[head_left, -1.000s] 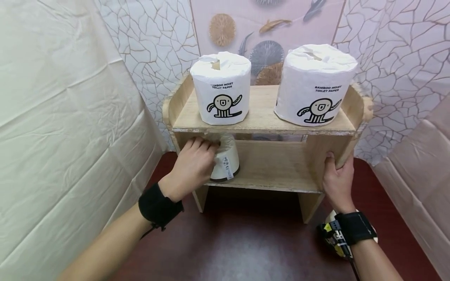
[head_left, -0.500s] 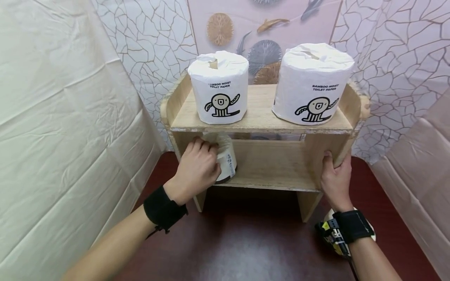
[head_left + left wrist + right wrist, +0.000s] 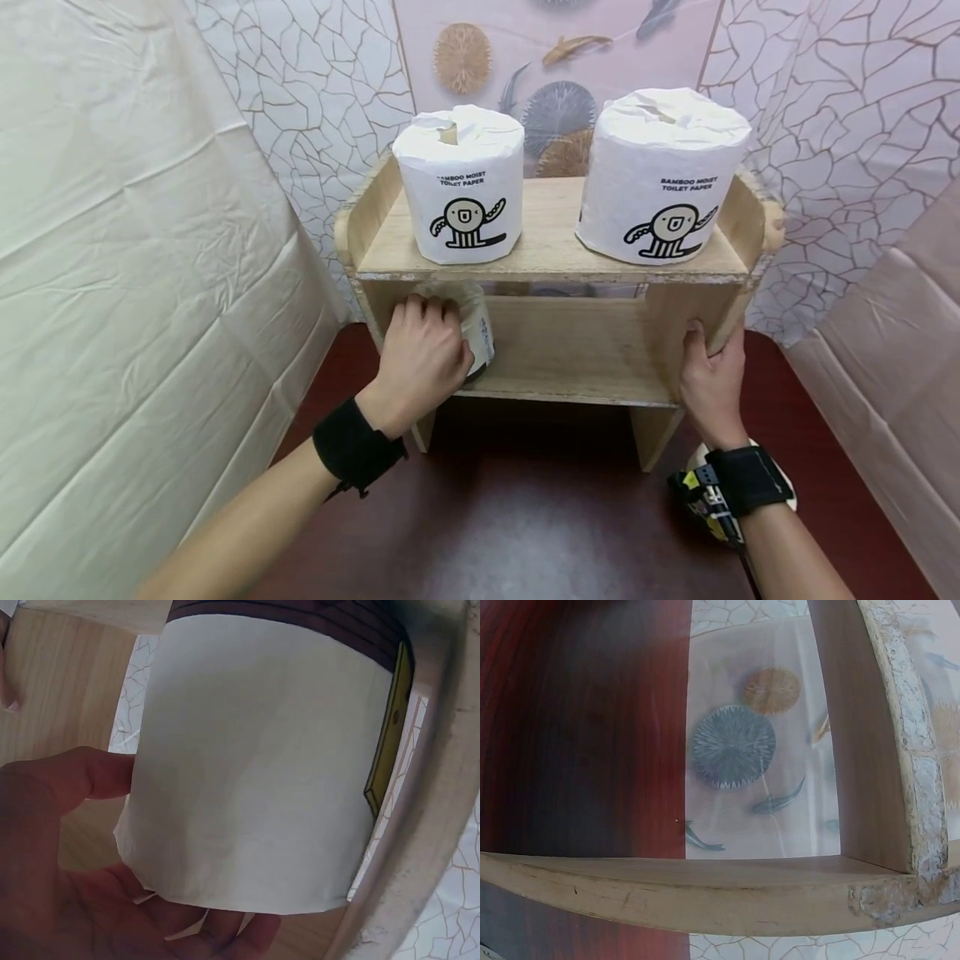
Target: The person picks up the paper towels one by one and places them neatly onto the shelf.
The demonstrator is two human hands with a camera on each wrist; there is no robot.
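Observation:
In the lower shelf space at the left, my left hand (image 3: 423, 346) grips the upper part of a toilet paper roll (image 3: 478, 321) in a pale wrapper. The left wrist view shows the thumb and fingers around one end of that roll (image 3: 255, 765), whose other end has a dark brown band. The roll stands close to the left side panel of the wooden shelf (image 3: 577, 346). My right hand (image 3: 714, 387) holds the front edge of the right side panel, thumb inside and fingers outside. In the right wrist view that hand is out of sight.
Two white-wrapped toilet paper rolls, one left (image 3: 461, 187) and one right (image 3: 663, 179), stand on the top board. A pale rounded object (image 3: 783, 483) on the dark red table (image 3: 510, 517) is mostly hidden behind my right wrist. Cream padded walls (image 3: 150, 275) flank the table.
My left hand has shifted the lower roll left and deeper, turning it so its printed label faces further right. The right hand keeps its hold on the panel.

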